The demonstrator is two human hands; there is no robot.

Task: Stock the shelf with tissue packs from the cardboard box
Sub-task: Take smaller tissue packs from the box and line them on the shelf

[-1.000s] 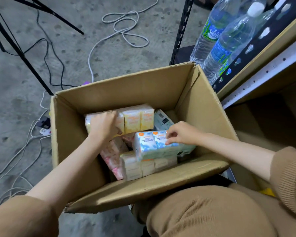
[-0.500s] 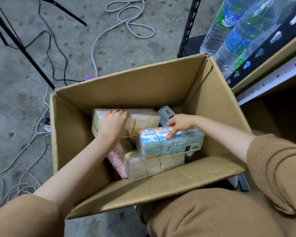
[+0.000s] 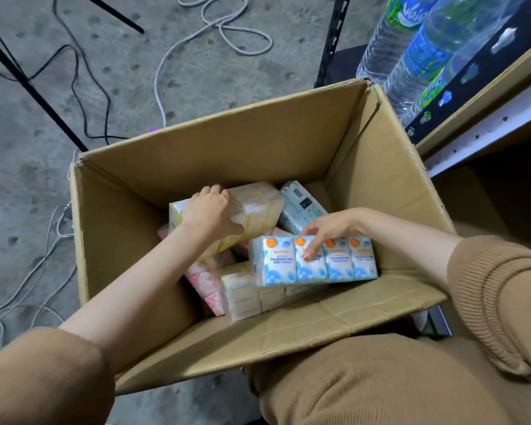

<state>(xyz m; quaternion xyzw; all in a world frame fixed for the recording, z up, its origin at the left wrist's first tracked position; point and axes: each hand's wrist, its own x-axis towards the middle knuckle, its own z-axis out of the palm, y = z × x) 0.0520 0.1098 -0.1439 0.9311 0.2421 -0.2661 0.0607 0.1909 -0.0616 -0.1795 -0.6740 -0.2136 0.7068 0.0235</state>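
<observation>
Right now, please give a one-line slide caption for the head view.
Inside the cardboard box, the left hand grips a yellow tissue pack; the right hand holds a blue tissue pack.

- I see open room inside the cardboard box (image 3: pixel 227 154) at frame centre, above the tissue packs (image 3: pixel 276 265).
- Water bottles (image 3: pixel 417 62) crowd the shelf (image 3: pixel 485 130) at upper right.

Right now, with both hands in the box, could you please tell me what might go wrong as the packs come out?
The right hand holds the blue pack near its top edge, so it may sag or slip. The left hand grips the yellow pack at one end; it could tip out. Water bottles sit close by the far corner of the cardboard box; a swung pack might knock them.
</observation>
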